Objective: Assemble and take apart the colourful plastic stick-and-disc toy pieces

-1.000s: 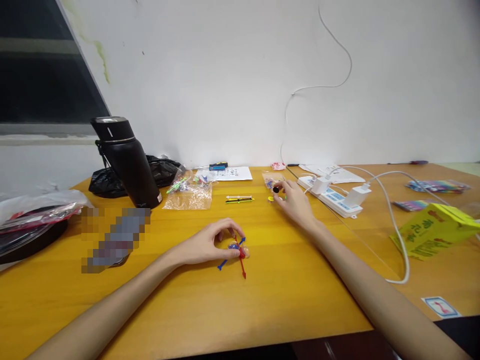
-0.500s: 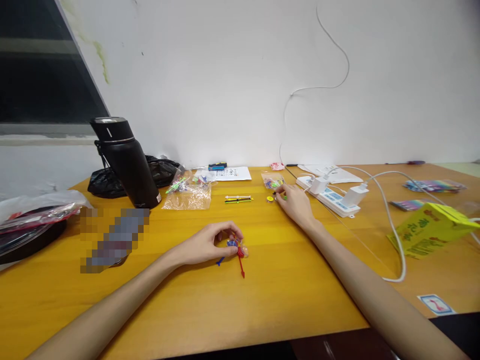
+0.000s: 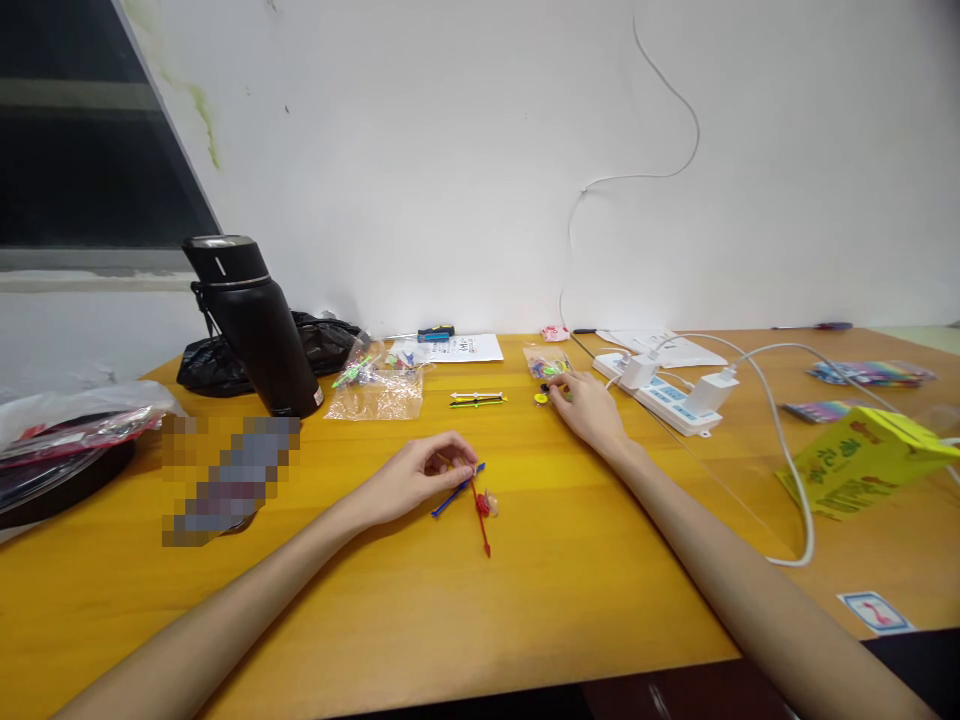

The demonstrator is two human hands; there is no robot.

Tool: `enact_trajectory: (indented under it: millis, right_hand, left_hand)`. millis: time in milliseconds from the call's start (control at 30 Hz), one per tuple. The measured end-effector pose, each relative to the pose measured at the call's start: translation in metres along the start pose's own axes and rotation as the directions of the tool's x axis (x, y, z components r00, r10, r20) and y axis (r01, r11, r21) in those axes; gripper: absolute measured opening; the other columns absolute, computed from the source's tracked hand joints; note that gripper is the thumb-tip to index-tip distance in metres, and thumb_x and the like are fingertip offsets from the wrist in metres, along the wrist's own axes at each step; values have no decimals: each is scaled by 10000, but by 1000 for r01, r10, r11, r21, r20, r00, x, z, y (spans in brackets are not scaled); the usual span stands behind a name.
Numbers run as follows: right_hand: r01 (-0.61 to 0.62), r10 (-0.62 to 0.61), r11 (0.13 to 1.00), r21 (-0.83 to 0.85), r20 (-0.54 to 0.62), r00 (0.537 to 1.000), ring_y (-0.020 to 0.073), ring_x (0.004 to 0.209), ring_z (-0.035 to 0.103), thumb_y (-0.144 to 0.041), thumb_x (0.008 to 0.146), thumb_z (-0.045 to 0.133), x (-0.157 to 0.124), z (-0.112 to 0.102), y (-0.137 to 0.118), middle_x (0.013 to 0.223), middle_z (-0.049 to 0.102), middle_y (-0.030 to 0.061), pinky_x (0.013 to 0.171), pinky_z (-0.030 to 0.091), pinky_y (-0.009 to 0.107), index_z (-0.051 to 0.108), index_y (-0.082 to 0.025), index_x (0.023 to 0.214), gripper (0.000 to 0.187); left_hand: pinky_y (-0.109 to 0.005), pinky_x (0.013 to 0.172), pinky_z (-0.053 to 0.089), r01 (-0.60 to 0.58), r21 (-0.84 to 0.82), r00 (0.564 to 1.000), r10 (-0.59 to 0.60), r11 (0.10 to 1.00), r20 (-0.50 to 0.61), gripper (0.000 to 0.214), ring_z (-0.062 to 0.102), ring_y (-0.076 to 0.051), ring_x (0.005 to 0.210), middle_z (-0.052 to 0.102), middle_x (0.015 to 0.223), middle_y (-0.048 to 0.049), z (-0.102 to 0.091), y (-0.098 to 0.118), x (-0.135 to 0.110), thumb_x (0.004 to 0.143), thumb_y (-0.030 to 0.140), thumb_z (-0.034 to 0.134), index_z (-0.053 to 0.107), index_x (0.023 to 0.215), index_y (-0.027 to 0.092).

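Yellow table (image 3: pixel 570 600) — left hand (image 3: pixel 416 475) fingers pinching blue stick (image 3: pixel 456 491); right hand (image 3: pixel 589 405) fingers curled on small black piece (image 3: pixel 545 388).

Glossy wood table (image 3: pixel 570 580); matt black flask (image 3: pixel 259 325); clear plastic bag (image 3: pixel 375 395).

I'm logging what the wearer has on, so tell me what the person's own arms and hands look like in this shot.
Both forearms are bare as far as the view shows: no sleeves reach into frame. The left hand and the right hand wear no gloves, and no rings, watch or bracelet can be seen on the fingers or wrists. No markings or bandages show. The upper arms lie outside the picture.
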State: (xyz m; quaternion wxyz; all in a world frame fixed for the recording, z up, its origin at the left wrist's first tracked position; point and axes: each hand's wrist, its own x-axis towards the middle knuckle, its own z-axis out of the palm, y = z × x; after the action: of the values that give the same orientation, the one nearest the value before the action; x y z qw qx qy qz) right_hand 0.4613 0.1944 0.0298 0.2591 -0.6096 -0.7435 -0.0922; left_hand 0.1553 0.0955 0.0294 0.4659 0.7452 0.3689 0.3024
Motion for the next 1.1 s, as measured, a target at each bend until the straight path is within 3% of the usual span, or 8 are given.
enact_trajectory:
  millis: [167,267,400,600,767,900,1000,1100]
  right_hand:
    - [10,-9,999,49,-23,1000,281,1088,612,-228,973,487,0,-1,-2,1092,723,124,917,431,377,720,-166,1033,248]
    - [92,-68,973,213,-115,991,267,1073,613,-246,983,482,-1,-9,-14,1089,705,112,937,440,377,705,-175,1035,240]
    - [259,-266,781,568,-73,961,206,978,645,-328,1011,490,-11,-23,-55,1066,700,72,912,474,342,680,-201,1062,234]
    - [-30,-325,479,877,209,923,198,1037,652,-426,964,611,-39,-18,-109,1159,678,77,891,511,344,610,-216,1170,295]
    - [-273,-321,208,939,329,888,164,855,664,-454,904,692,-46,0,-116,986,677,43,811,528,324,603,-202,1110,337]
    - [-332,-323,95,938,344,881,143,749,630,-457,888,720,-45,-3,-117,802,655,-6,750,513,297,602,-204,1111,357]
    - [-350,-344,10,937,332,878,127,724,609,-443,863,758,-45,-14,-120,784,645,-17,719,498,272,600,-206,1097,368]
    - [-407,-436,-64,911,341,833,105,677,579,-425,870,760,-50,-24,-127,790,641,-20,638,471,231,595,-219,1116,361]
  left_hand:
    - [-321,824,472,-29,-45,999,27,999,-44,306,619,-179,904,682,1046,-81,-2,-2,1,945,451,618,644,1077,176]
    - [-339,878,483,-49,-99,993,39,994,-108,270,625,-188,966,668,1050,-72,-3,-4,3,943,424,632,635,1073,187]
    - [-369,958,493,-69,-225,986,31,972,-167,242,626,-203,1051,646,1098,-70,-3,-7,6,920,381,673,623,1069,198]
    - [-393,1007,494,-128,-293,955,38,948,-294,261,623,-208,1081,629,1151,-64,-7,-7,9,866,337,735,629,1069,212]
    - [-374,1001,496,-176,-254,935,81,951,-346,277,602,-216,1118,632,1107,-55,-10,-6,10,824,319,773,632,1036,209]
    - [-358,1002,493,-197,-284,932,89,939,-352,312,567,-225,1175,619,1115,-49,-7,0,8,796,317,805,635,1038,216]
    - [-385,1021,480,-180,-463,952,35,868,-305,265,572,-227,1168,624,1172,-54,-3,6,7,873,388,720,640,1063,222]
    - [-380,950,503,-83,-678,984,-46,730,-170,298,614,-217,1038,666,1089,-65,2,9,5,944,486,584,659,1035,212]
